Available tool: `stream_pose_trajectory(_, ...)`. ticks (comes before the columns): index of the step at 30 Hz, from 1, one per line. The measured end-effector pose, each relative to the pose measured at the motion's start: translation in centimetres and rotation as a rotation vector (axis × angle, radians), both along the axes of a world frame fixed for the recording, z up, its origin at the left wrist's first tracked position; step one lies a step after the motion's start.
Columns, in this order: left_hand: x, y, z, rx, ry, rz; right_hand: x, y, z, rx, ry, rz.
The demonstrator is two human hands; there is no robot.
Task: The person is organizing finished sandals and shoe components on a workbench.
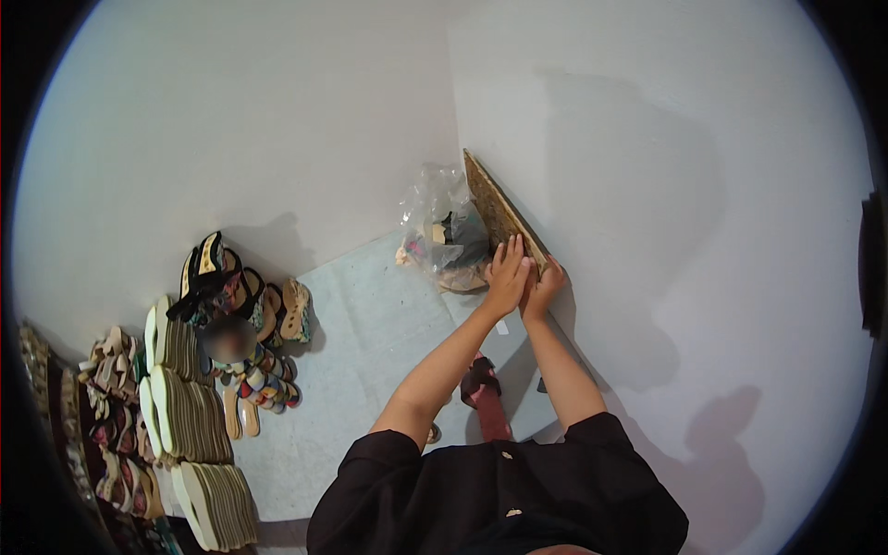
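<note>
A brown, rough-faced board (499, 208) stands tilted in the corner, leaning along the right wall. My left hand (506, 277) lies on its near end with the fingers stretched out flat. Right beside it, my right hand (543, 287) closes round the board's near edge; part of its fingers is hidden. Close to the left of the board sits a clear plastic bag (439, 236) with dark and tan pieces in it that I cannot make out. Below my forearms lies a dark red sandal-like thing (483, 381), partly covered by my body.
A pale grey-blue table (370, 324) fills the corner between two white walls. At its left stand stacks of cream shoe soles (190, 416), patterned wedge sandals (294, 310) and a pair of tan insoles (240, 413). More footwear (116, 425) sits on racks at the far left.
</note>
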State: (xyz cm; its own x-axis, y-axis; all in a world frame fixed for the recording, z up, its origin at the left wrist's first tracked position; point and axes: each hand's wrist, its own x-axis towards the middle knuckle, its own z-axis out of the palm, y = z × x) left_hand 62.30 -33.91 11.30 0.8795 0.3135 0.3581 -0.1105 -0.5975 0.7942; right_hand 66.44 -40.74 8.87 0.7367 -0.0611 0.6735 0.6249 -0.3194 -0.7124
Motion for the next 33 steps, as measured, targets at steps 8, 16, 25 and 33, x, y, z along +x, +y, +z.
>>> stream_pose_trajectory(8,2.2,1.7,-0.9,0.177,0.087,-0.088,3.0,2.2,-1.1,0.038,-0.067,-0.219)
stream_pose_trajectory(16,2.6,0.3,-1.4,0.204,0.07,-0.076,-1.6,-4.2,-4.0,-0.322,-0.28,-0.324)
stream_pose_trajectory(25,-3.2,1.0,-0.4,0.484,0.051,0.062,-6.0,-7.4,-4.4,-0.561,-0.242,-0.151)
stream_pose_trajectory(33,-23.8,3.5,-2.7,0.396,0.213,0.51,-12.1,-7.6,-4.7,-0.598,-0.061,0.195)
